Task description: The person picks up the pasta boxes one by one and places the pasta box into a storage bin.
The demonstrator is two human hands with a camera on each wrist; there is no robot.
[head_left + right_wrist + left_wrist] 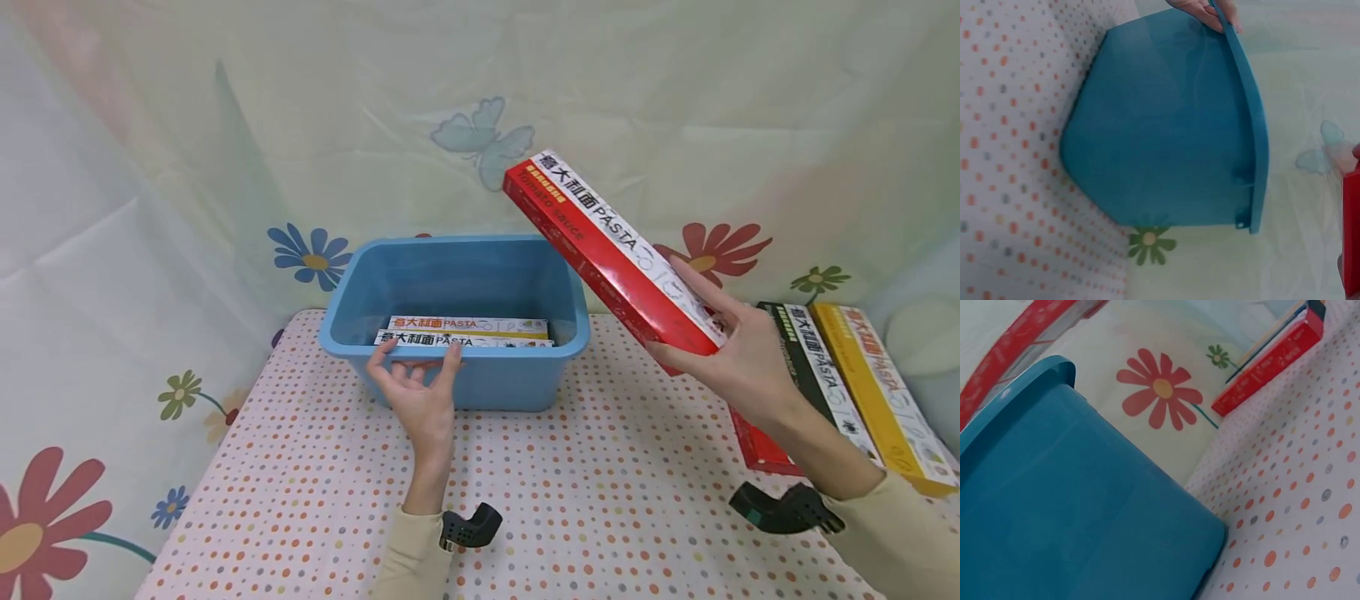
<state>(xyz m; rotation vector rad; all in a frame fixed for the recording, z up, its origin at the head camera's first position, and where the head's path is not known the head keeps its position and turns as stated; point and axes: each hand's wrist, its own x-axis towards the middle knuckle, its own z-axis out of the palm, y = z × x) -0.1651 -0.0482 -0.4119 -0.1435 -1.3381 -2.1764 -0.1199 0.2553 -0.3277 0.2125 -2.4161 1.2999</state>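
Beige sleeves [416, 550] and black wrist devices [472, 527] frame the foreground as a person works with both hands over a dotted tabletop [570, 500]. The left hand [420, 400] grips the front rim of a blue bin [502, 375], left of its middle, fingers and thumb bent over the edge. The right hand [738, 354], spread to the width of its load, holds a red pasta box [611, 254] by the lower end, thumb on one side and fingers on the other. The box, marked "Tomato sauce," tilts up and away toward the left, its far end raised near the bin's right rear corner, well apart from the left hand.

Inside the bin, just beyond the left fingertips, a white-topped box with black lettering [517, 342] lies lengthwise; behind it sits an orange-lettered box [510, 325] with a yellow side.

At right, beside and partly behind the right forearm, a second red box [761, 450], a black box [813, 358] and a yellow box [892, 408] lie side by side. A pale curtain [375, 108] printed with flowers and a blue butterfly [483, 137] hangs behind.
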